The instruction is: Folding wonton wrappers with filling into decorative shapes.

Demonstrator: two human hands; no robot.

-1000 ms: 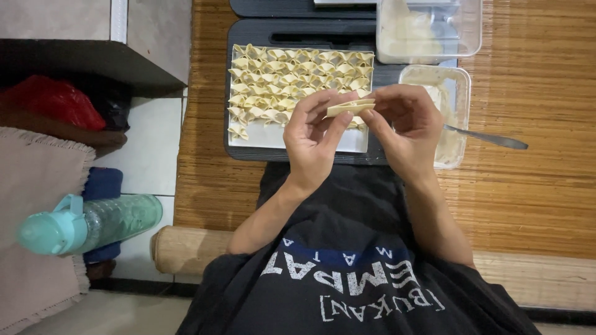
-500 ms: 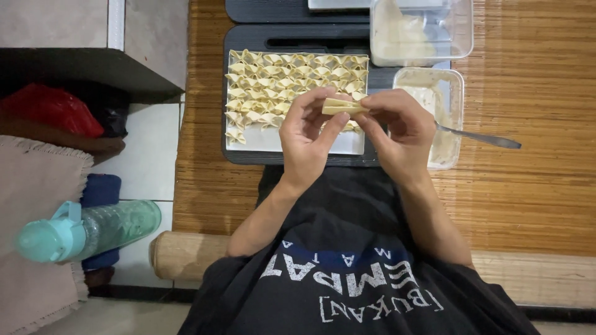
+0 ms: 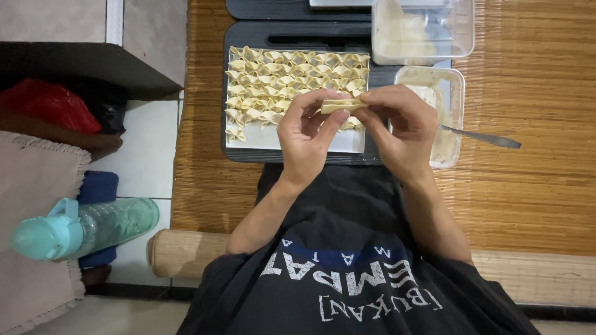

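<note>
My left hand [image 3: 305, 135] and my right hand [image 3: 397, 124] pinch a folded pale dumpling wrapper [image 3: 340, 105] between thumbs and fingertips, held above the near edge of a black tray [image 3: 243, 154]. On that tray lies a white sheet [image 3: 273, 138] covered with several rows of folded dumplings [image 3: 285, 77]. A clear tub of pale filling [image 3: 444, 93] stands just right of my right hand, with a metal spoon [image 3: 481, 136] sticking out of it to the right.
A clear container of stacked wrappers [image 3: 422, 28] sits behind the filling tub. Everything rests on a woven bamboo mat [image 3: 540, 174]. At the left are a teal water bottle [image 3: 81, 228], a red bag [image 3: 46, 105], a dark shelf and a beige rug.
Both hands keep working the wrapper, which is folded flatter now between the fingertips. The view has shifted slightly; the tray and tubs have not moved.
</note>
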